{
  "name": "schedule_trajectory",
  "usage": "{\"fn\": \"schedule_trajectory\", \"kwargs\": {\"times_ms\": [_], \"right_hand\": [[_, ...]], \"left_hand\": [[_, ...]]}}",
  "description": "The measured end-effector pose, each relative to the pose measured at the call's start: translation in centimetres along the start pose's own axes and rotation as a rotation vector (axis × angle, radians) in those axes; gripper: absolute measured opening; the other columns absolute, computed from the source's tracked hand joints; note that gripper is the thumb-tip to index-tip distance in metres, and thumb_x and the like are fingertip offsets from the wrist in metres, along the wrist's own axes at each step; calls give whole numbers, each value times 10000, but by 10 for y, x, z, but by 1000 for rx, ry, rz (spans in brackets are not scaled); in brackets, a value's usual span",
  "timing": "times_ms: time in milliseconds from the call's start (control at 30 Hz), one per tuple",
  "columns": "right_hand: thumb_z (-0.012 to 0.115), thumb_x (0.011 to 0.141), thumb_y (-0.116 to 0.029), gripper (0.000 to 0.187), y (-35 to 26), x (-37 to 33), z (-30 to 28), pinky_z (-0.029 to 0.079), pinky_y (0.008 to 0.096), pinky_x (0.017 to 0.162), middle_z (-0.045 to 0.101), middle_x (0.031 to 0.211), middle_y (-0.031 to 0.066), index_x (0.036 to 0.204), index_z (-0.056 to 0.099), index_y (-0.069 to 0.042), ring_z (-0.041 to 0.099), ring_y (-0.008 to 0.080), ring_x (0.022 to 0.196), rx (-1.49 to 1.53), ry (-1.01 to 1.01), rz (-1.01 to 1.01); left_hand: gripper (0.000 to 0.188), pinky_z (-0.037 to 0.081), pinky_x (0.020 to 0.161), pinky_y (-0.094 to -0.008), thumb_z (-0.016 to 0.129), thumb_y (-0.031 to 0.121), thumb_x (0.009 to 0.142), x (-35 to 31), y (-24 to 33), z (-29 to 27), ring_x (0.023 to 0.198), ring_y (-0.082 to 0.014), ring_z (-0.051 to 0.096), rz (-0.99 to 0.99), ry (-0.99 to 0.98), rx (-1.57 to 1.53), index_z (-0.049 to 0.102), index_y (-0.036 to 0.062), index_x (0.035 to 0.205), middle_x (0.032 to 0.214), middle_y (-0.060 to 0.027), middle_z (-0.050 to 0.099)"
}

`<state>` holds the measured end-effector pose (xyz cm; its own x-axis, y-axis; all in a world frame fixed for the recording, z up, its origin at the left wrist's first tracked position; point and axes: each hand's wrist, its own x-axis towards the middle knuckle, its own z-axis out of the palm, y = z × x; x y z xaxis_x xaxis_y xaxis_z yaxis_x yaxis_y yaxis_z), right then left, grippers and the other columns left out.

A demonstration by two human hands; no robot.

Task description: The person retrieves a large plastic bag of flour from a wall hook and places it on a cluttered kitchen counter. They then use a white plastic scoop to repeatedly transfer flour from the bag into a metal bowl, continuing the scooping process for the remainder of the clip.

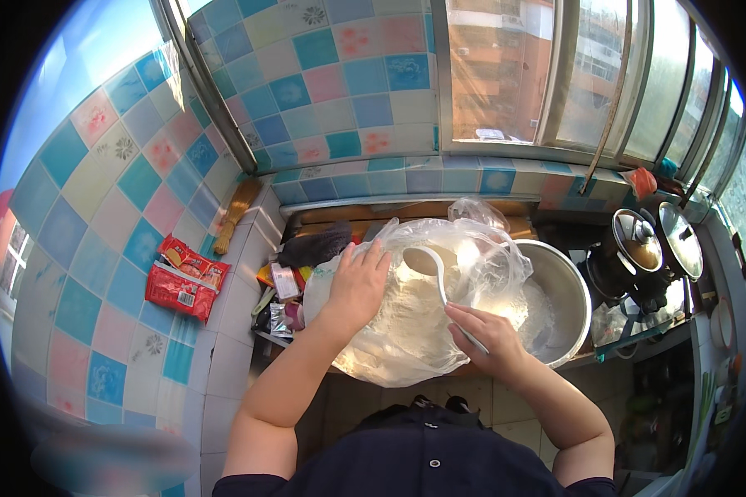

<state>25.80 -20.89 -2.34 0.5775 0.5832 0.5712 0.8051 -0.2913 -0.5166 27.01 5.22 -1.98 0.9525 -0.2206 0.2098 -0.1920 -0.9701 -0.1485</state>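
A large clear plastic bag [365, 369] filled with pale flour [410, 319] lies spread on the counter in front of me. My left hand [359, 282] rests on its left side, fingers stretched out over the plastic. In my right hand [491, 340] is the handle of a white ladle [441, 277], whose bowl sits on the flour near the middle of the bag. Right of the bag, and partly covered by its edge, stands a round metal basin [578, 306]. Some whitish stuff shows inside the basin; what it is I cannot make out.
Lidded pots [638, 240] stand on a stove at the right. On the left ledge lie a red package [187, 280] and a bundle of straw-coloured bristles [237, 214]. A dark cloth [317, 243] and several small packets [285, 283] sit beside the bag. Windows rise behind.
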Motion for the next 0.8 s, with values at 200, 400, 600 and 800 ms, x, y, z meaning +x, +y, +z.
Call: {"fn": "schedule_trajectory", "kwargs": {"times_ms": [200,400,600,800], "right_hand": [[603,853,-131,224,46,36,74,541,401,706,655,1022,157,1037,598,-4,650,319,814,-133,-35,-103],[622,823,-95,172,36,35,86,527,380,635,664,822,163,989,636,-50,650,328,714,100,-27,13],[631,834,-117,155,45,39,91,520,332,701,679,830,176,951,687,-32,680,297,761,298,72,332],[631,850,-181,204,36,37,74,504,298,745,693,866,152,986,696,-43,676,210,811,358,-61,497]], "left_hand": [[370,320,1038,-461,551,103,828,-33,-15,-25,1205,-289,455,-94,125,175,578,72,1196,1313,-172,469],[378,508,704,-411,574,75,796,-48,-35,-6,840,-265,634,-242,-35,-41,533,24,1169,970,-113,531],[524,511,693,-412,538,46,782,-32,-22,-12,842,-317,620,-173,134,-327,450,24,1298,1113,-116,528],[602,501,775,-434,549,105,774,-21,-28,-31,945,-338,606,-164,100,-428,390,16,1348,1219,-133,512]]}}
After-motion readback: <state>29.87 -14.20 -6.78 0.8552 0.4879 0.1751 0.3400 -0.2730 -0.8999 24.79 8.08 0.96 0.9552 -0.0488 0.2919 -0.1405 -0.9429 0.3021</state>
